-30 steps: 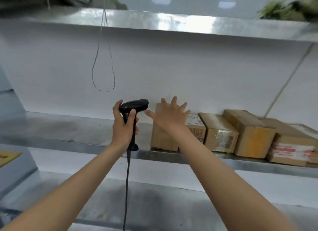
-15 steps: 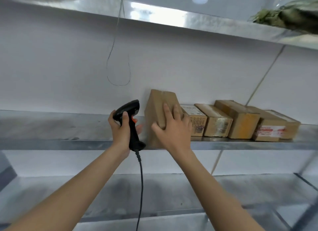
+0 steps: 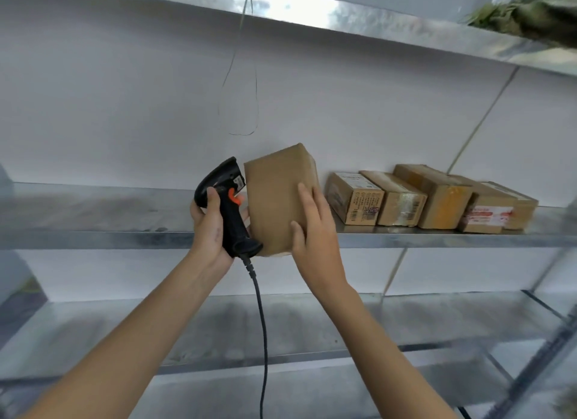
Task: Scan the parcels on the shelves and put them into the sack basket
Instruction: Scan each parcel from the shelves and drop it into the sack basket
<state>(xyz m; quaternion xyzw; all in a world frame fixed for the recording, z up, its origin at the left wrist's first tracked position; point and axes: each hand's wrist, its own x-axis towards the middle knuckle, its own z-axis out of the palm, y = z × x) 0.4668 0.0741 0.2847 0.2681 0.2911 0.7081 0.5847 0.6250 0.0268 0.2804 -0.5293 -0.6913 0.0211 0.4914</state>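
Observation:
My right hand (image 3: 313,228) grips a plain brown cardboard parcel (image 3: 274,200), which is tilted and lifted in front of the middle shelf (image 3: 93,231). My left hand (image 3: 209,228) holds a black barcode scanner (image 3: 229,206) with an orange trigger. The scanner's head sits right against the parcel's left side. Its cable (image 3: 262,340) hangs down between my arms. Several more brown parcels (image 3: 431,197) stand in a row on the same shelf to the right. The sack basket is out of sight.
A metal upper shelf (image 3: 343,12) runs overhead with a green bundle (image 3: 537,12) at its right end. A thin wire loop (image 3: 239,106) hangs against the white wall. A lower metal shelf (image 3: 406,325) lies under my arms.
My right hand went from reaching with spread fingers to gripping the leftmost parcel, then pulled it off the shelf and tilted it toward the scanner. The scanner in my left hand moved closer to it.

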